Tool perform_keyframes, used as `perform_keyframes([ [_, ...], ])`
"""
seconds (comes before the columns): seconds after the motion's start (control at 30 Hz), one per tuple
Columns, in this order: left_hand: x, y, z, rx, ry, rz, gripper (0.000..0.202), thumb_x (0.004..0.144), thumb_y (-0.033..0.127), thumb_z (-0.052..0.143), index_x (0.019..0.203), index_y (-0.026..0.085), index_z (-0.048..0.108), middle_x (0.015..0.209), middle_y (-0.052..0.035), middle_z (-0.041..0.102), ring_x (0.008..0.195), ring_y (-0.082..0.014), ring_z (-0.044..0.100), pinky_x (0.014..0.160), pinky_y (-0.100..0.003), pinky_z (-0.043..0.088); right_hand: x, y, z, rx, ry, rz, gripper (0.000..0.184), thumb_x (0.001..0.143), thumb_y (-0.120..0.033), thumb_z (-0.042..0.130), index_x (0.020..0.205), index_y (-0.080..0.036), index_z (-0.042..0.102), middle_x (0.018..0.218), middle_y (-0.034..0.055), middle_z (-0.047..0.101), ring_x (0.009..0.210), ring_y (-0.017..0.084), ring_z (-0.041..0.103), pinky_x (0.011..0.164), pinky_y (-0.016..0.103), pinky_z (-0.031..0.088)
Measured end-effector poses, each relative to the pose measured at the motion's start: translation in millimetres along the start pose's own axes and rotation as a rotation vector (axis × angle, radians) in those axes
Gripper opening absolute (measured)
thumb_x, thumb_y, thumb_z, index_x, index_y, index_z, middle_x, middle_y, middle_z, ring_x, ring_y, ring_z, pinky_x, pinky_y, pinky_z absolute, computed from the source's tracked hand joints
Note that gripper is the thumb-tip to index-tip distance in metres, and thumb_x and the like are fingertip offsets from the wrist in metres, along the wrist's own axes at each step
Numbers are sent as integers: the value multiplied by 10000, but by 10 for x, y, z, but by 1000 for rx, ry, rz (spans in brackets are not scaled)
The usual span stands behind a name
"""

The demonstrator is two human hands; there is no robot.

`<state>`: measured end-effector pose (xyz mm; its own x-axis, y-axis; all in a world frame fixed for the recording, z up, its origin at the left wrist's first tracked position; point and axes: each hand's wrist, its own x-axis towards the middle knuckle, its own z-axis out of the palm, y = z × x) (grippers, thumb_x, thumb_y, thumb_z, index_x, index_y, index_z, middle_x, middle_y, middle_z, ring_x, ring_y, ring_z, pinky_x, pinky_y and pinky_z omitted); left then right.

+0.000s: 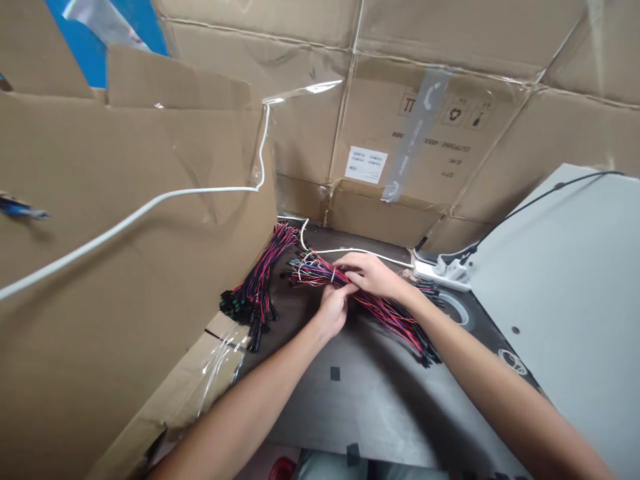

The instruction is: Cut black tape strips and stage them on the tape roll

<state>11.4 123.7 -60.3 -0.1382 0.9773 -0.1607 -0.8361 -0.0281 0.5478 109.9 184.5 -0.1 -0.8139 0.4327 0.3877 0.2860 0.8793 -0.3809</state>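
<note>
A long bundle of thin red, black and purple wires point(387, 312) with dark connectors at its ends lies across the grey tabletop, bound near its left part by a pale tie. My left hand point(334, 308) grips it from the near side, thumb laid over the wires and the other fingers mostly hidden beneath. From above, my right hand point(367, 272) closes its bent fingers on the same bundle just right of the tie. A second wire bundle point(265, 270), in similar colours, lies to the left against the cardboard, apart from both hands.
Cardboard walls point(125, 280) enclose the left and back. A white cable point(165, 195) runs along them. At right, a power strip point(443, 273) with plugs sits beside a ring-shaped roll point(457, 311) and a white panel point(565, 287). Dark tape squares point(335, 373) mark the grey tabletop point(305, 407).
</note>
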Motion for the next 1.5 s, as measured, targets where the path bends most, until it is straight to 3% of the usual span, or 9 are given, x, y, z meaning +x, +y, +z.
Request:
perform_keyframes([
  [0.23, -84, 61, 62, 60, -61, 4, 310, 413, 75, 791, 682, 113, 643, 716, -13, 679, 677, -124, 588, 739, -263, 438, 114, -145, -174, -342, -154, -226, 191, 873, -99, 463, 790, -140, 631, 723, 43, 584, 641, 132, 486, 589, 247, 333],
  [0.43, -78, 82, 61, 171, -191, 141, 302, 489, 87, 770, 753, 139, 632, 757, 3, 671, 821, -160, 598, 831, -288, 440, 111, -401, -424, -535, -290, -275, 210, 880, -98, 424, 713, -154, 537, 681, 25, 507, 579, 128, 362, 536, 285, 208],
  [0.53, -73, 98, 61, 216, -209, 158, 316, 488, 90, 773, 767, 147, 637, 782, 0, 673, 896, -183, 593, 876, -306, 435, 91, -457, -446, -535, -264, -261, 207, 914, -131, 366, 776, -158, 518, 734, 47, 522, 611, 144, 381, 552, 282, 239],
  [0.77, -121, 161, 107, 186, -194, 168, 259, 497, 124, 733, 732, 156, 631, 748, 22, 657, 777, -155, 584, 795, -293, 445, 100, -528, -412, -75, -83, -171, 98, 910, -164, 374, 843, -180, 444, 851, 69, 555, 737, 156, 479, 685, 272, 386],
  [0.93, -84, 244, 45, 182, -260, 71, 199, 499, 151, 713, 630, 136, 564, 639, 21, 598, 640, -122, 545, 711, -278, 424, 141, -674, -603, -97, -337, 18, 143, 914, -208, 378, 819, -171, 478, 732, 40, 572, 648, 143, 487, 617, 255, 359],
  [1.07, -86, 285, 33, 124, -318, 5, 198, 547, 150, 678, 638, 153, 502, 546, 33, 536, 566, -110, 523, 666, -271, 406, 128, -689, -744, -540, -515, 100, 116, 826, -222, 482, 795, -160, 576, 734, 73, 623, 612, 158, 514, 562, 273, 286],
  [1.2, -122, 328, 90, 88, -339, 11, 278, 634, 268, 671, 594, 171, 414, 431, 64, 395, 427, -77, 406, 579, -263, 364, 122, -588, -763, -843, -327, 197, 283, 871, -264, 419, 689, -155, 606, 710, 100, 639, 598, 172, 523, 539, 285, 229],
  [1.37, -148, 369, 110, 153, -393, -10, 348, 636, 303, 662, 535, 170, 357, 395, 61, 358, 388, -60, 364, 563, -271, 344, 304, -550, -842, -462, 98, 310, 537, 932, -443, 350, 477, -168, 425, 453, 15, 436, 460, 101, 362, 513, 264, 248],
  [1.5, -152, 362, 96, 194, -413, 17, 289, 623, 267, 650, 578, 172, 381, 391, 72, 356, 377, -65, 360, 578, -287, 355, 643, -642, -948, -312, 113, 350, 577, 912, -530, 381, 448, -187, 346, 420, -19, 328, 453, 84, 295, 497, 259, 260],
])
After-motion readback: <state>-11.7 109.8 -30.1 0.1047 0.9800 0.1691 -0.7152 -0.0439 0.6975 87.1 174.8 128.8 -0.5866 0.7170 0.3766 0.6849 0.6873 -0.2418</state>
